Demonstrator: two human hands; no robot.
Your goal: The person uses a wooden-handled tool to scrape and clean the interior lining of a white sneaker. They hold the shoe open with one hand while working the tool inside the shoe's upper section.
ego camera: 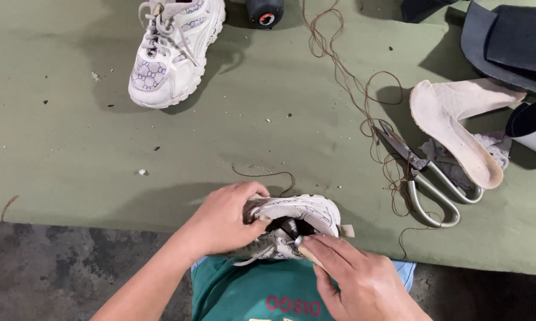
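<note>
The white patterned shoe (292, 223) sat at the bench's (72, 160) near edge, opening up, the left hand (220, 223) clamped round its side and the right hand (357, 276) pinching a slim tool (306, 249) at its collar. Its mate (176, 50) stood at the far edge; scissors (425, 178), insoles (458, 131) and brown thread (351, 89) lay to the right, beside a white cup (535, 128) whose contents could not be seen.

Shoe-repair workshop, seen from above. Worn olive-green work mat (268, 119) covers bench, littered with crumbs and thread scraps. At 11 o'clock, white sneaker (174, 50). At 3 o'clock, pale insoles (458, 128) and large metal scissors (431, 181). Brown stitching thread (345, 77) trails from 12 toward 3 o'clock. Black rubber sole pieces (505, 44) at 2 o'clock. Rough concrete floor (54, 267) at 8 o'clock.
</note>
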